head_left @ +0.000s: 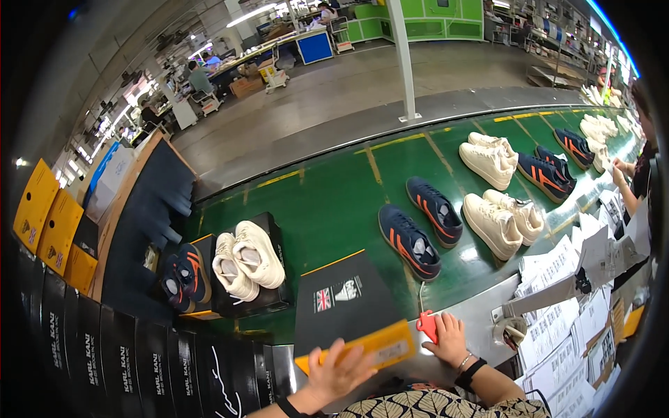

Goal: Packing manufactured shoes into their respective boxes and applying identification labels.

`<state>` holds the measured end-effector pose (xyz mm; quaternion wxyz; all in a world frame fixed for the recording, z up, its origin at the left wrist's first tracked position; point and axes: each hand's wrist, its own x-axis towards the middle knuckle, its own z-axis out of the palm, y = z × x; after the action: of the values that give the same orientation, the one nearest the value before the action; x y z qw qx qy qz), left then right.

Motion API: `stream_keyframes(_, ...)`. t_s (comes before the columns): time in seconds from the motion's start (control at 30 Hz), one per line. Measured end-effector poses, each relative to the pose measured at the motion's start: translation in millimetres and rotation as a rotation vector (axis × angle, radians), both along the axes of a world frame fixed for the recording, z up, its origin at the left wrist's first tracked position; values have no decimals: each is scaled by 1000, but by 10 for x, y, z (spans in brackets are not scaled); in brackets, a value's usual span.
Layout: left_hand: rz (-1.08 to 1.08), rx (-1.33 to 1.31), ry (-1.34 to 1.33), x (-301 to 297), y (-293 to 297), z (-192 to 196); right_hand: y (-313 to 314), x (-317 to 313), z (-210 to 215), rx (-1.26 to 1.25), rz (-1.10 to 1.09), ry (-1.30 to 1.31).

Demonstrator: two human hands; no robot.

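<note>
Black box (348,317) at six o'clock seems mid-handling, left hand (340,375) too blurred to tell its grip, right hand (449,341) clasping a red tool (426,326); next calls for steadying.

Black-topped, yellow-fronted box (341,306); red-handled tool (426,326) just right, shaft pointing away.

The shoebox (345,285) lies at the near edge of the belt (327,223) before me — sneakers (256,254) and another box (268,301) leftward, more pairs (404,237) rightward, papers (550,279) beyond my right hand (448,339).
</note>
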<state>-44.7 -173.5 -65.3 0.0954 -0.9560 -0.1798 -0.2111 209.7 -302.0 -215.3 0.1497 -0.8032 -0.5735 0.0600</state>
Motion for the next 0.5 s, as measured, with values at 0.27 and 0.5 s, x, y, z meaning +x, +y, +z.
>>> stream_keyframes(0.27,182,-366,154,-200,103,-597,328,168,388,277,-16,296)
stream_keyframes(0.5,245,-376,208,365,600,-789,1152,733,1016,206,-329,641)
